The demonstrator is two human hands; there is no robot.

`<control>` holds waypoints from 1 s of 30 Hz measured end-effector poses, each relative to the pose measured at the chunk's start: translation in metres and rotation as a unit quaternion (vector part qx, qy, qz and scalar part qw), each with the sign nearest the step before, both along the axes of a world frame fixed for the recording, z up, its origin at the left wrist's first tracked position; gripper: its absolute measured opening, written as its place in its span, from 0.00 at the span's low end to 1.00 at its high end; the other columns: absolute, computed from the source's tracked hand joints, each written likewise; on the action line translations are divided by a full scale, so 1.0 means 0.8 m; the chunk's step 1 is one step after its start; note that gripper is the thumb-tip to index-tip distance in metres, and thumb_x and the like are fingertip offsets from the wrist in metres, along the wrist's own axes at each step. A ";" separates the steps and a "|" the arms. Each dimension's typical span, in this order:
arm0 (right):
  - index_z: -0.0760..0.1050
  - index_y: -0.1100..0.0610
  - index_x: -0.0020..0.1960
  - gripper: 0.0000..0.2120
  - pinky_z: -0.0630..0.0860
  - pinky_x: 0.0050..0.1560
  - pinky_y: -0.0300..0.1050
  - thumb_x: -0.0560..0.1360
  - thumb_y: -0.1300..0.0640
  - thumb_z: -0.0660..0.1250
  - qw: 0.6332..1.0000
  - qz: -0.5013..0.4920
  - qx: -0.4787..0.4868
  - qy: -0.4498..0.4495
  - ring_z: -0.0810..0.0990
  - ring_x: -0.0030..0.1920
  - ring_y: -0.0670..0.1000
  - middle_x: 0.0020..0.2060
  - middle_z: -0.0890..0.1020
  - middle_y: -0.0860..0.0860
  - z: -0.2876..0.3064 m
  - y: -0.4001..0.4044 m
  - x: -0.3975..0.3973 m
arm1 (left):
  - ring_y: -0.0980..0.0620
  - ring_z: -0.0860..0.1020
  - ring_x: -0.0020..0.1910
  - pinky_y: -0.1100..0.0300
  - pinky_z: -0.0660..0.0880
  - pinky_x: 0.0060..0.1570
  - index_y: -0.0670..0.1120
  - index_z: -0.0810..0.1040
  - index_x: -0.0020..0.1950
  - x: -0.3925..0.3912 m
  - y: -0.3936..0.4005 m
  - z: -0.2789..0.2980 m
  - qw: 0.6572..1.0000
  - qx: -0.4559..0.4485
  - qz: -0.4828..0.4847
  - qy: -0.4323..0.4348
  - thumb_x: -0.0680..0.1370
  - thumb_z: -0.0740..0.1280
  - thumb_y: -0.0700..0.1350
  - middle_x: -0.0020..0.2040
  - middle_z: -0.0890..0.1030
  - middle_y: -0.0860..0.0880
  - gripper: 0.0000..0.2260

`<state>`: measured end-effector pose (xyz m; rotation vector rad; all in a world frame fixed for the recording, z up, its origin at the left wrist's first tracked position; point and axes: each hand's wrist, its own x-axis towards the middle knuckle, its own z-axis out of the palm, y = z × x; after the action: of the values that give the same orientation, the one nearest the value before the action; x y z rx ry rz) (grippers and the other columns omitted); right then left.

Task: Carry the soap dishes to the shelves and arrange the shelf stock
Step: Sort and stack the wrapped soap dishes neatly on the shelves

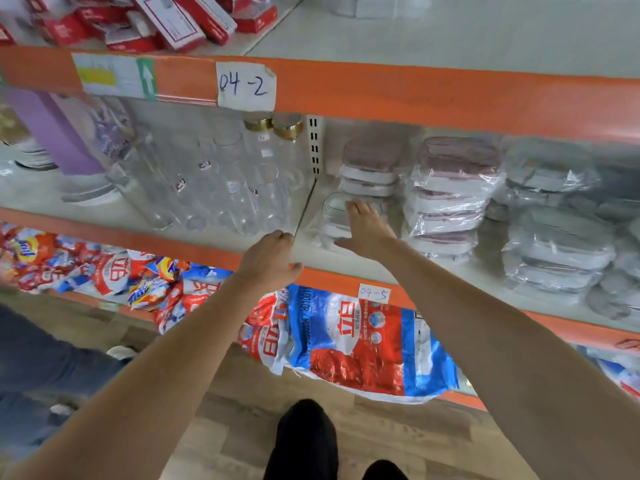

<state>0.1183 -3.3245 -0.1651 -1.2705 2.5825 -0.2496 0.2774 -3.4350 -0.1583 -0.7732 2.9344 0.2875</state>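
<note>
Evidently light and stiff, the film-wrapped soap dishes (341, 220) sit low on the middle shelf (346, 268); slippery wrap favours gripping both sides. Right hand (367, 233) lies flat on them, open; left hand (273, 256) hovers loose, holding nothing.

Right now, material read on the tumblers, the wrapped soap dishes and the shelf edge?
Tumblers: clear and glossy, see-through walls; glass or hard plastic, can't tell. Wrapped soap dishes: matte white and mauve, likely plastic, in crinkly shiny film. Shelf edge: smooth orange-painted beam, probably metal.
</note>
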 end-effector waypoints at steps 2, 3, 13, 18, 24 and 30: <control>0.49 0.61 0.76 0.42 0.54 0.74 0.51 0.74 0.46 0.69 1.000 -0.005 -0.003 0.013 0.50 0.76 0.55 0.76 0.52 0.55 -0.006 -0.016 -0.014 | 0.44 0.70 0.65 0.52 0.70 0.62 0.38 0.69 0.67 -0.009 -0.012 -0.012 1.000 -0.006 -0.011 0.000 0.77 0.65 0.50 0.64 0.73 0.42 0.22; 0.48 0.61 0.77 0.44 0.52 0.74 0.51 0.73 0.45 0.69 1.000 -0.010 0.004 0.017 0.49 0.76 0.55 0.76 0.51 0.55 -0.008 -0.023 -0.020 | 0.45 0.70 0.66 0.52 0.70 0.63 0.38 0.69 0.67 -0.013 -0.017 -0.017 1.000 -0.009 -0.016 -0.003 0.77 0.64 0.49 0.65 0.72 0.42 0.22; 0.50 0.61 0.75 0.47 0.53 0.73 0.50 0.69 0.43 0.73 0.997 -0.039 0.044 0.055 0.59 0.72 0.58 0.71 0.61 0.58 -0.020 -0.045 -0.033 | 0.44 0.70 0.66 0.52 0.70 0.62 0.37 0.68 0.69 -0.025 -0.044 -0.026 0.998 -0.007 -0.044 -0.034 0.79 0.62 0.48 0.66 0.71 0.41 0.22; 0.53 0.60 0.75 0.47 0.55 0.72 0.49 0.68 0.42 0.73 0.998 -0.006 0.012 0.056 0.60 0.70 0.56 0.69 0.62 0.56 -0.012 -0.016 0.006 | 0.43 0.72 0.63 0.51 0.71 0.59 0.37 0.70 0.66 -0.006 -0.037 -0.012 0.999 0.005 -0.028 -0.046 0.79 0.63 0.47 0.63 0.73 0.41 0.19; 0.51 0.60 0.75 0.48 0.54 0.72 0.46 0.68 0.39 0.71 0.998 0.019 0.047 0.028 0.60 0.70 0.55 0.70 0.62 0.55 -0.006 0.076 0.056 | 0.41 0.73 0.61 0.50 0.71 0.57 0.36 0.71 0.63 0.016 0.016 0.005 0.997 0.023 -0.024 -0.068 0.78 0.64 0.45 0.60 0.74 0.40 0.17; 0.49 0.61 0.76 0.48 0.54 0.71 0.46 0.69 0.39 0.70 0.997 0.010 0.070 0.022 0.60 0.70 0.55 0.70 0.61 0.55 -0.004 0.160 0.060 | 0.42 0.72 0.63 0.52 0.69 0.57 0.37 0.69 0.65 0.000 0.066 0.002 0.995 0.027 -0.061 -0.070 0.79 0.64 0.47 0.63 0.72 0.40 0.19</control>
<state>0.1665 -3.1966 -0.1679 -1.2644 2.5723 -0.0366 0.2775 -3.3825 -0.1568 -0.5793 2.8153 0.2879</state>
